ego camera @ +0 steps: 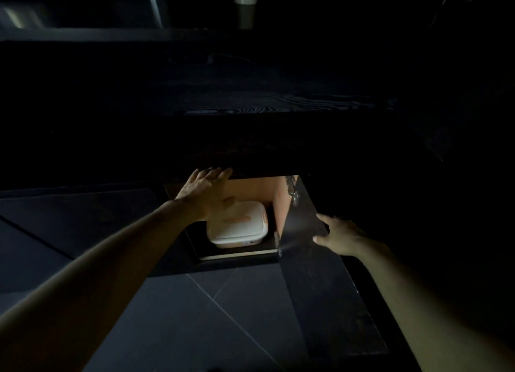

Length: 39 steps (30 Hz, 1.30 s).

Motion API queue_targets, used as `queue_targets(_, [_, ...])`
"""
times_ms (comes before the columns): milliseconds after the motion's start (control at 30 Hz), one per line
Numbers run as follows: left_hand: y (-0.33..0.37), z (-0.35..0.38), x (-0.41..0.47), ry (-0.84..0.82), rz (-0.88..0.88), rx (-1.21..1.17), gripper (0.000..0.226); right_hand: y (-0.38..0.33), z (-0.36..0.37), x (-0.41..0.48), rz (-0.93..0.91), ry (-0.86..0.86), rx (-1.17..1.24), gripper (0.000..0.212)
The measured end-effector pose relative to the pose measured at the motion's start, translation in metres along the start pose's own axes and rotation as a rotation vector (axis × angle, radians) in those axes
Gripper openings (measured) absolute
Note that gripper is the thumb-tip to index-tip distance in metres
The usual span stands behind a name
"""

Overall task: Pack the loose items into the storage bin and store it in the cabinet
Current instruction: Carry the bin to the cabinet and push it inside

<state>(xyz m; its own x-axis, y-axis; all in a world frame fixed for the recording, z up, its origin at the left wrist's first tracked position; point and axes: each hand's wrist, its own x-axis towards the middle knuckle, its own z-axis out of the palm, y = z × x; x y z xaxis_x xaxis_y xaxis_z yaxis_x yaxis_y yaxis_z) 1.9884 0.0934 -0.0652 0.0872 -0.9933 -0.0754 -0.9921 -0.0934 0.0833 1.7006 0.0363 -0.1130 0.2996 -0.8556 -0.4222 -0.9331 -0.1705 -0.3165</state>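
The storage bin (238,226) is a white, rounded-square container with a closed lid. An orange-tinted latch or handle strip lies across the lid top, and an orange edge shows along its right side. It sits flat on the dark floor of the cabinet (256,187), inside the open compartment, near the tan right inner wall.

The left hand (204,189) is above the bin's rear left corner, fingers spread flat and extended, fingertips at the underside edge of the dark countertop (250,107). It grips nothing.

The right hand (338,236) rests on the edge of the open cabinet door (303,232), fingers loosely extended against the panel, not closed around it. The scene is dim; the tile floor (209,316) lies below.
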Motion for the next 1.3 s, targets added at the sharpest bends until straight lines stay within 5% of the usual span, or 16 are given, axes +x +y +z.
queue_targets(433, [-0.019,0.042,-0.004,-0.042,-0.035,-0.024,0.083,0.008,0.047,0.011,0.044,-0.208,0.16,0.095])
queue_targets(900, [-0.128,0.032,-0.044,0.044,-0.145,-0.094,0.07,-0.158,0.102,0.037,-0.288,-0.373,0.435,0.084])
queue_targets(1167, [-0.193,0.021,-0.047,0.068,-0.23,-0.156,0.062,-0.249,0.127,0.069,-0.431,-0.424,0.203,0.022])
queue_targets(1300, [-0.217,0.023,-0.039,0.031,-0.259,-0.133,0.053,-0.263,0.129,0.09,-0.454,-0.321,0.025,0.055])
